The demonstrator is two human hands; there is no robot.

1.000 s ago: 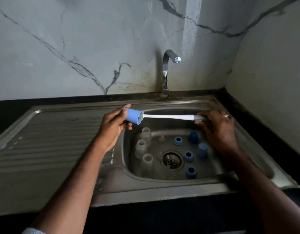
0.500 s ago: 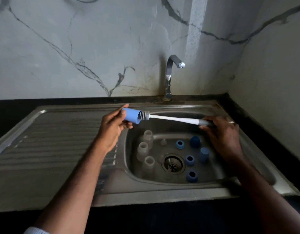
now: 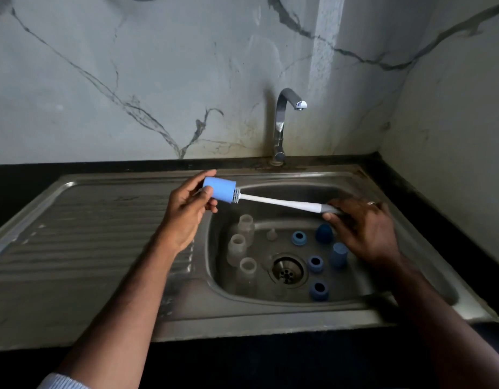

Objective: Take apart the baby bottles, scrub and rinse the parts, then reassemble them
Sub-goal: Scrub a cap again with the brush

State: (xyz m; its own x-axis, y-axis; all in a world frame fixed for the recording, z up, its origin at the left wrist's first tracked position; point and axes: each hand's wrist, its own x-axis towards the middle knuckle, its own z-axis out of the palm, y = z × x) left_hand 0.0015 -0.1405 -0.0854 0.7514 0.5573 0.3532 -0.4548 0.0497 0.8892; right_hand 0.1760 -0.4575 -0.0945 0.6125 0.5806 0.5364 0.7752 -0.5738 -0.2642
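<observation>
Head view, frame centre: left hand pinches the light, rigid blue cap by its closed end; right hand grips the bottle brush handle.

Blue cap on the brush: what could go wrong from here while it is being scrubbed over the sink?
1. The left hand holds the blue cap only by its fingertips; a hard brush stroke could knock it into the sink basin.
2. The right hand grips the bottle brush at its far end, so the head may wobble or pop out.
3. The small clear teat lies near the open drain and could wash toward it.
</observation>
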